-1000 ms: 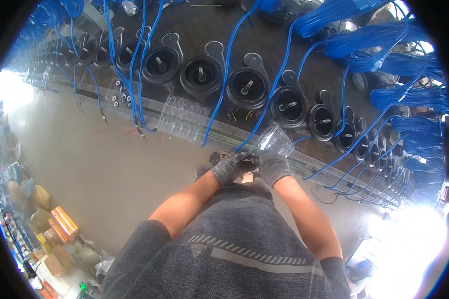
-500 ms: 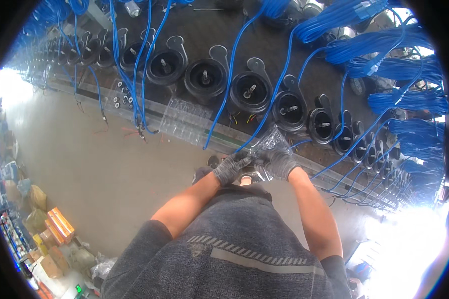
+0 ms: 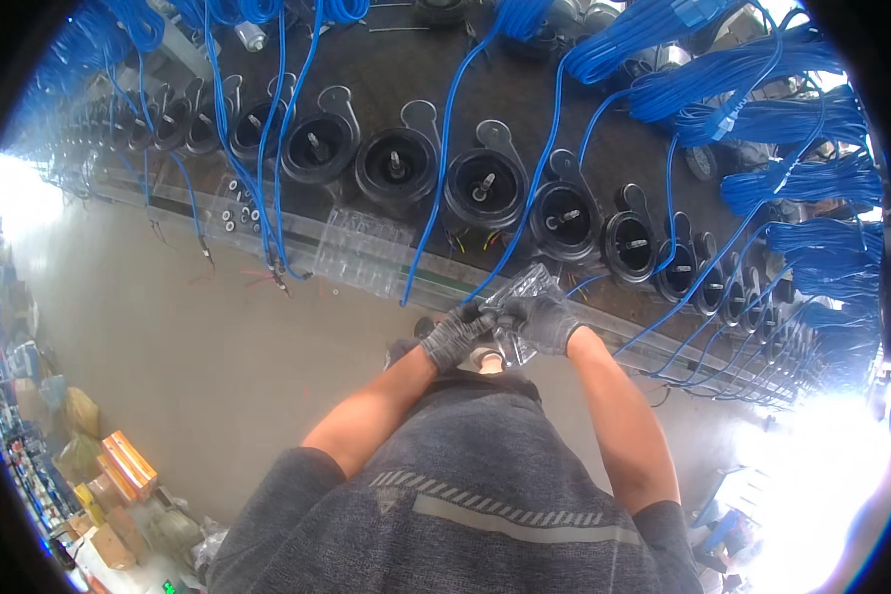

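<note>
Both my hands wear grey knit gloves and meet in front of my waist, at the near edge of the bench. A crinkled clear plastic bag [image 3: 531, 284] is pinched between them. My left hand [image 3: 455, 335] has thumb and fingers closed on the bag's left side. My right hand [image 3: 544, 325] grips it from the right, and part of the plastic hangs below the fingers. Whether anything is inside the bag cannot be made out. Just beyond stand round black housings [image 3: 484, 188] with upright metal stems and rounded metal tabs.
The housings run in a long row along the dark bench [image 3: 386, 69]. Blue cables [image 3: 537, 188] hang over its edge, and coiled blue cable bundles [image 3: 752, 79] lie at the far right. A clear plastic sheet [image 3: 361, 243] lies left of my hands. Orange boxes [image 3: 129, 465] stand at lower left.
The plastic bag has shifted and folded between my hands, with more of it now hanging below my right fingers. The view has moved slightly; both hands keep their hold.
</note>
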Available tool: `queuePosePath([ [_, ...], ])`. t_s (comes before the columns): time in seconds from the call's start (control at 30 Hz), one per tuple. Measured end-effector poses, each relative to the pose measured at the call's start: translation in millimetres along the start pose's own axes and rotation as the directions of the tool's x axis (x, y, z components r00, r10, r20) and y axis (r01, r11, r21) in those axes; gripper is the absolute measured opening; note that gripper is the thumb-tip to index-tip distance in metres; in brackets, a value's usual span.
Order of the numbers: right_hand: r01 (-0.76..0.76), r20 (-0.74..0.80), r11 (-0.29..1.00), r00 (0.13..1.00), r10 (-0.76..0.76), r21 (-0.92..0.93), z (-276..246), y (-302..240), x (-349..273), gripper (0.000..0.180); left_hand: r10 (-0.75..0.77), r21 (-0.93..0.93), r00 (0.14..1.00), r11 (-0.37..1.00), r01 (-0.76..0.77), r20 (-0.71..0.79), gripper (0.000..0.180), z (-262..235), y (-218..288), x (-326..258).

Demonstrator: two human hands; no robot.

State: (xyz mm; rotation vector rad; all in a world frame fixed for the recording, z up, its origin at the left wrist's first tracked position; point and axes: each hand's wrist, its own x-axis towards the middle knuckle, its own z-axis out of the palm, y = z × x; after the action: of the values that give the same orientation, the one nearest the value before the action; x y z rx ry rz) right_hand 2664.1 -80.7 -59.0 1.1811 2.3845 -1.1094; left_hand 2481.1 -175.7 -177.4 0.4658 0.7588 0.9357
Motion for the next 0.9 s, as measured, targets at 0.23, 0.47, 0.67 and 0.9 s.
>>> queuePosePath([
  [0.23, -0.107, 0.116, 0.983, 0.989, 0.090, 0.152, -3, 7, 7, 0.033, -0.047, -0.068, 0.997, 0.996, 0.051, 0.060, 0.041, -12, -1, 1],
  [0.47, -0.080, 0.037, 0.972, 0.997, 0.073, 0.219, -5, 4, 3, 0.024, -0.004, -0.266, 0.998, 0.964, 0.023, 0.071, 0.040, -14, -12, 4],
  [0.67, -0.109, 0.025, 0.981, 0.994, 0.107, 0.162, 0, 5, 10, 0.026, -0.011, -0.341, 0.997, 0.939, 0.039, 0.082, 0.035, -12, -9, 7],
  [0.9, -0.132, -0.124, 0.987, 0.982, 0.143, 0.093, 5, -18, 20, 0.028, -0.050, -0.282, 0.994, 0.959, 0.021, -0.096, 0.032, -8, 0, 14],
])
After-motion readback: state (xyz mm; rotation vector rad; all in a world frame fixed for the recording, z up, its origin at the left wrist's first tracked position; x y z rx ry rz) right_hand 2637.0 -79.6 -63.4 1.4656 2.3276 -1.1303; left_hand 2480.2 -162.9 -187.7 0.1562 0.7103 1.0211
